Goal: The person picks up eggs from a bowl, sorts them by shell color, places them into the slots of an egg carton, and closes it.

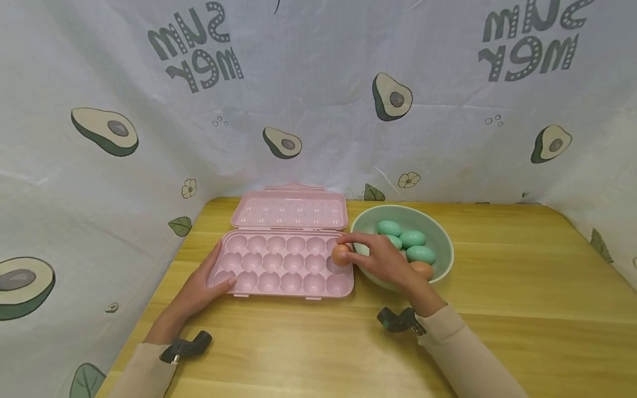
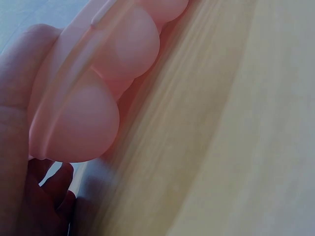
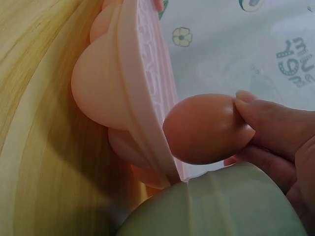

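My right hand (image 1: pixel 380 258) pinches a brown egg (image 1: pixel 340 255) between thumb and fingers, over the right end of a pink egg carton (image 1: pixel 286 293). In the right wrist view that egg (image 3: pixel 204 129) is close by the carton's rim (image 3: pixel 147 98). My left hand (image 1: pixel 199 284) grips the carton's left end, thumb over the front corner and fingers along the side. The carton's lid (image 1: pixel 290 213) is folded back behind it, and the cups in view hold nothing. Beside the right hand, a pale green bowl (image 1: pixel 445 243) contains several green eggs (image 1: pixel 412 239) and a brown egg (image 1: pixel 422 270).
Everything stands on a wood-grain table (image 1: pixel 288 342). A white curtain (image 1: pixel 318 94) printed with avocados hangs behind the table and along both sides. The bowl is right next to the carton's right end, under my right wrist.
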{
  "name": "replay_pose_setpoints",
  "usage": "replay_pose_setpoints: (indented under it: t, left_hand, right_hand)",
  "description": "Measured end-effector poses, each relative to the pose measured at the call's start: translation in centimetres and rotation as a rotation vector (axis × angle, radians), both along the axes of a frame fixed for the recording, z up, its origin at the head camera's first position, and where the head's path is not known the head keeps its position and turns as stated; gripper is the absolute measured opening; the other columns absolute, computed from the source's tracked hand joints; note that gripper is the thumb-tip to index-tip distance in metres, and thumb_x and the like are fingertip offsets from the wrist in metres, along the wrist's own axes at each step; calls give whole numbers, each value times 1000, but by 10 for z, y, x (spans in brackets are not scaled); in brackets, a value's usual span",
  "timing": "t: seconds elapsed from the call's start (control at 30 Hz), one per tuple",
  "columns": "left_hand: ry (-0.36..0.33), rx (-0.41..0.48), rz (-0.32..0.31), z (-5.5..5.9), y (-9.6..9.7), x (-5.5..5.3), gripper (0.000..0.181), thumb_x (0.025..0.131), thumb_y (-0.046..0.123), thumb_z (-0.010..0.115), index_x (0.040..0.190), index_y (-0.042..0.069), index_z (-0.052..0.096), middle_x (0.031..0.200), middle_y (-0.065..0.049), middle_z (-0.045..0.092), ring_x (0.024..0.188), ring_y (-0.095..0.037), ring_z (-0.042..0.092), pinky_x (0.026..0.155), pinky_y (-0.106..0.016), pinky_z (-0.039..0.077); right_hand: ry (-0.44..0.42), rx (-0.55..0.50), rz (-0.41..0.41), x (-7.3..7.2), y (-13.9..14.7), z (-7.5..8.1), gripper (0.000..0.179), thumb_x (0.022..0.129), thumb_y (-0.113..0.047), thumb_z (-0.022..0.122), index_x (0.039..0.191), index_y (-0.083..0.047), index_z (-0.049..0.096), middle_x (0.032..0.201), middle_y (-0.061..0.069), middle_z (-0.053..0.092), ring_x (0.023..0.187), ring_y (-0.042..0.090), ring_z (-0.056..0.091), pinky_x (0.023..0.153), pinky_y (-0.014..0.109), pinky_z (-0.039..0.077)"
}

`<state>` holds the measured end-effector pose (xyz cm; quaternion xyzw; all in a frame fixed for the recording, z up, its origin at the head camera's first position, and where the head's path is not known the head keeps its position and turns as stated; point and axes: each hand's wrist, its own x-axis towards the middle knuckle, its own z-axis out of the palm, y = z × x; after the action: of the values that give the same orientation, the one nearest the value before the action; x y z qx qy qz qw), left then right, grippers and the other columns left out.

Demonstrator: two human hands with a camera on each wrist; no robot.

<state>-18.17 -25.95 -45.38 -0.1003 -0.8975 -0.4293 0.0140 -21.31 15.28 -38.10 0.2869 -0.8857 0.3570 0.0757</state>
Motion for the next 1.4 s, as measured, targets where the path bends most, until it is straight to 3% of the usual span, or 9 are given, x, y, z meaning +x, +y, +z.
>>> replay_pose_setpoints:
  t: [0.2, 0.53, 0.8, 1.13, 1.4]
  left_hand:
    - [-9, 9, -1, 0, 0, 1, 97, 83, 33, 72, 157, 23, 8, 159, -17, 15, 143, -43, 16, 111, -64, 15]
    - [-14, 8, -2, 1, 1, 0, 98, 84, 34, 71, 157, 22, 8, 159, -19, 14, 143, -44, 16, 110, -65, 15]
    - [-22, 2, -2, 3, 1, 1, 98, 84, 35, 71, 157, 23, 7, 159, -19, 15, 143, -44, 17, 110, -65, 17]
    - [-9, 2, -5, 1, 0, 1, 97, 84, 34, 71, 157, 24, 7, 159, -18, 15, 143, -44, 17, 110, -65, 17]
    - [-17, -15, 13, 0, 0, 0, 98, 84, 37, 70, 157, 24, 6, 159, -18, 14, 142, -44, 17, 110, -66, 16]
  right_hand:
    - [-9, 25, 20, 2, -2, 0, 34, 85, -26, 74, 116, -12, 71, 112, -2, 69, 110, 18, 61, 96, 40, 48]
    - [73, 45, 96, 1, -2, -3, 33, 84, -18, 74, 114, -7, 70, 114, 2, 68, 113, 22, 59, 99, 40, 46]
    - [88, 63, 139, 0, -4, -3, 30, 84, -18, 74, 110, -4, 71, 118, 11, 67, 120, 30, 55, 105, 46, 40]
    - [89, 69, 92, 0, -7, -2, 19, 85, -11, 73, 103, -4, 74, 118, 14, 66, 120, 33, 55, 103, 48, 41]
    - [84, 65, 88, -2, -7, -2, 21, 86, -13, 73, 105, -4, 74, 119, 13, 66, 121, 31, 54, 103, 46, 41]
